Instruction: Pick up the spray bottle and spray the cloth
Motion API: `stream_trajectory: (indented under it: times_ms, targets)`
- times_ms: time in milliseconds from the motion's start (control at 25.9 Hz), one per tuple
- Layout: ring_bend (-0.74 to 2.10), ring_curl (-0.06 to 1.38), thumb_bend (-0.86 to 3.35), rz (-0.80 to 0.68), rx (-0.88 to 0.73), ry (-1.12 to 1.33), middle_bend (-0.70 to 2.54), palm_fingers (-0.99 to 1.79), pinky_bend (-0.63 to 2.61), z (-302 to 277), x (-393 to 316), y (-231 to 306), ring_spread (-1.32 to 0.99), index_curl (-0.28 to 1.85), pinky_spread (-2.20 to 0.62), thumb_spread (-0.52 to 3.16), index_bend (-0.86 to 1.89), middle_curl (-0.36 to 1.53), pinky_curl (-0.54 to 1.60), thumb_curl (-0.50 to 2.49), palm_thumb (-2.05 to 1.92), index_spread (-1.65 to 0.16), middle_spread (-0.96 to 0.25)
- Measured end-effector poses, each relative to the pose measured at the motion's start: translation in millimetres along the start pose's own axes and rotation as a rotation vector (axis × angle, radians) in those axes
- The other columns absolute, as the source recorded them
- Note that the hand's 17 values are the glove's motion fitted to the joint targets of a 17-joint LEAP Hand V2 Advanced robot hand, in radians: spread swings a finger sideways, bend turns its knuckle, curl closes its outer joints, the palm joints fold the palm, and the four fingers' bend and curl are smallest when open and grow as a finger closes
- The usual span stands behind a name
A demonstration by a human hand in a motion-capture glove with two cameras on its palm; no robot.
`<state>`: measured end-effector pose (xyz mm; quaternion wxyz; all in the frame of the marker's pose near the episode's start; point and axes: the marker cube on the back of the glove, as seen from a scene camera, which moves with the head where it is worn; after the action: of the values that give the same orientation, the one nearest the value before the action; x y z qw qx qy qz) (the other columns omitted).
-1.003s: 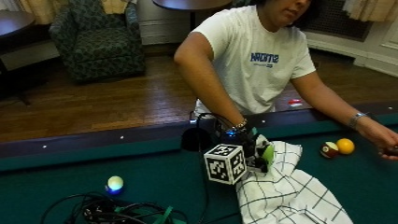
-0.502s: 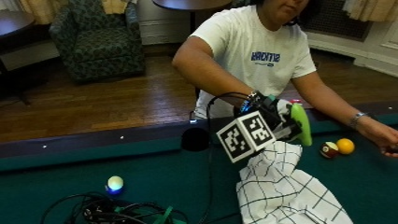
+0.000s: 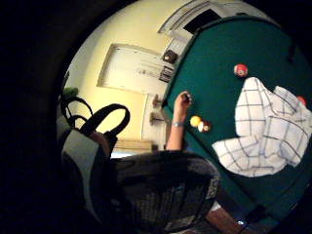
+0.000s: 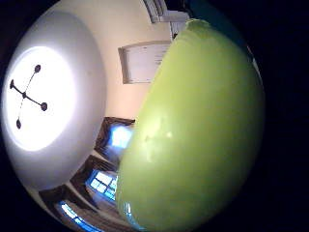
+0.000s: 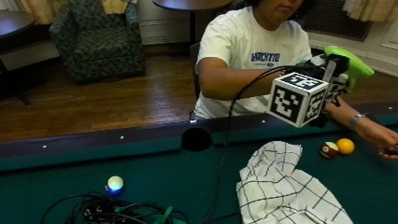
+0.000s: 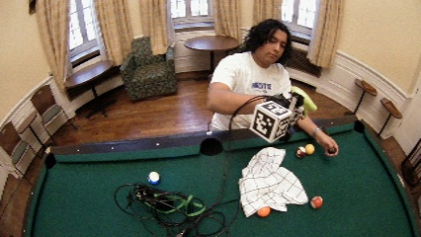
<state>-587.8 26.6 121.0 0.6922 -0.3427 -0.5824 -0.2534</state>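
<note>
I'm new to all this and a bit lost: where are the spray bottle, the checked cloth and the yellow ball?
spray bottle [image 5: 353,63], outside view, green body.
checked cloth [image 5: 283,186], outside view, its middle.
yellow ball [image 5: 345,145], outside view, its centre.

Glossy green plastic spray bottle [image 5: 351,65]; checked woven cloth [image 5: 283,186]; matt felt table [image 5: 74,168].

Wood floor [image 6: 158,116] seen; green armchair [image 6: 148,69] and round table [image 6: 212,43] placed under curtained windows [image 6: 188,9]; cream walls [image 6: 381,34] noted; daylight admitted.
</note>
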Motion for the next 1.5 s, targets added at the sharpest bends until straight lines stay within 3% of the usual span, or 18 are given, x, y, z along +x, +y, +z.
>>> stream_trajectory:
  times_ms: [309, 695, 965, 1505]
  targets:
    - [0.79, 0.51, -0.03, -0.207, 0.032, 0.012, 0.7, 1.36, 0.53, 66.1, 28.9, -32.0, -0.22, 0.65, -0.28, 0.34, 0.3, 0.58, 0.45, 0.83, 0.93, -0.3, -0.22]
    - [0.79, 0.51, -0.03, -0.315, 0.013, 0.143, 0.71, 1.36, 0.52, 120.2, 139.5, -77.4, -0.22, 0.66, -0.28, 0.32, 0.31, 0.58, 0.45, 0.84, 0.93, -0.3, -0.22]
    - [0.79, 0.51, -0.03, -0.276, 0.068, 0.089, 0.71, 1.36, 0.52, 135.3, 203.6, -93.1, -0.22, 0.66, -0.28, 0.31, 0.31, 0.58, 0.45, 0.84, 0.92, -0.3, -0.21]
    - [0.78, 0.51, -0.03, -0.268, 0.118, 0.076, 0.71, 1.37, 0.51, 149.9, 213.0, -136.5, -0.22, 0.67, -0.29, 0.28, 0.32, 0.58, 0.44, 0.85, 0.92, -0.3, -0.22]
